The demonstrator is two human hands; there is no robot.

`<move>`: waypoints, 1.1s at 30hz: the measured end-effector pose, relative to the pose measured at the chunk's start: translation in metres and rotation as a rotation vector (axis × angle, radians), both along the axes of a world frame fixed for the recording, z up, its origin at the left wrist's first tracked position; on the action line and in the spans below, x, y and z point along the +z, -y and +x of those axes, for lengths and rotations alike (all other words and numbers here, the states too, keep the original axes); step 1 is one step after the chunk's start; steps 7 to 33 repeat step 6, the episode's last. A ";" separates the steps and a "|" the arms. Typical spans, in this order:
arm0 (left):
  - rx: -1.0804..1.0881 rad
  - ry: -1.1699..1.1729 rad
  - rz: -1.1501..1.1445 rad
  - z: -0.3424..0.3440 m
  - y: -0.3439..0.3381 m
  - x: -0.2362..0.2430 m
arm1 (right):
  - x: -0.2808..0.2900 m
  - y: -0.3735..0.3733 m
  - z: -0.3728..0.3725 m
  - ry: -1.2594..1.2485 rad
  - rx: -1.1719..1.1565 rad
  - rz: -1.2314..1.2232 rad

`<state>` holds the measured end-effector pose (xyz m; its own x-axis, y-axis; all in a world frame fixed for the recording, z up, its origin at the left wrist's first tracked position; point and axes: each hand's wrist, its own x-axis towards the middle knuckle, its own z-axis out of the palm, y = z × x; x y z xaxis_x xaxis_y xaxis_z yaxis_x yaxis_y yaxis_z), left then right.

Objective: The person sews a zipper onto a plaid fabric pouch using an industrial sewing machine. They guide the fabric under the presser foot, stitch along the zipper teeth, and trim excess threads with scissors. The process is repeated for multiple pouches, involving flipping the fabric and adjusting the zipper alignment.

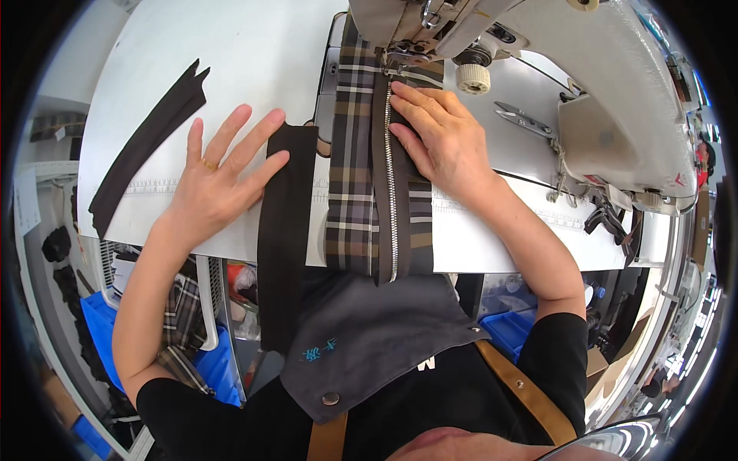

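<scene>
My left hand is spread over the white table, its thumb and index fingertips at the left edge of a black fabric strip that hangs over the front edge. My right hand lies with fingers extended beside a zipper with silver teeth and dark tape. Its fingertips touch the tape just short of the sewing machine's presser foot. Beneath the zipper is a plaid fabric strip in brown, black and white, running under the machine head. What lies under my right palm is hidden.
Another dark fabric strip lies at the table's left. Metal thread snips rest on the machine bed at right. Black scraps sit at the right edge. Below left, a blue bin and plaid pieces show beside a white basket.
</scene>
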<state>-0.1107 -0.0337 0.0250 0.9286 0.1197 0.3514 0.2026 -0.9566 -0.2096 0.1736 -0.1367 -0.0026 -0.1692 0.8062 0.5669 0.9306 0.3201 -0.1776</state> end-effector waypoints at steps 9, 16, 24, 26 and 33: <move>-0.065 -0.159 -0.037 0.014 -0.011 -0.014 | 0.003 0.001 0.000 0.005 -0.021 -0.036; -0.065 -0.159 -0.037 0.014 -0.011 -0.014 | 0.003 0.001 0.000 0.005 -0.021 -0.036; -0.065 -0.159 -0.037 0.014 -0.011 -0.014 | 0.003 0.001 0.000 0.005 -0.021 -0.036; -0.065 -0.159 -0.037 0.014 -0.011 -0.014 | 0.003 0.001 0.000 0.005 -0.021 -0.036; -0.065 -0.159 -0.037 0.014 -0.011 -0.014 | 0.003 0.001 0.000 0.005 -0.021 -0.036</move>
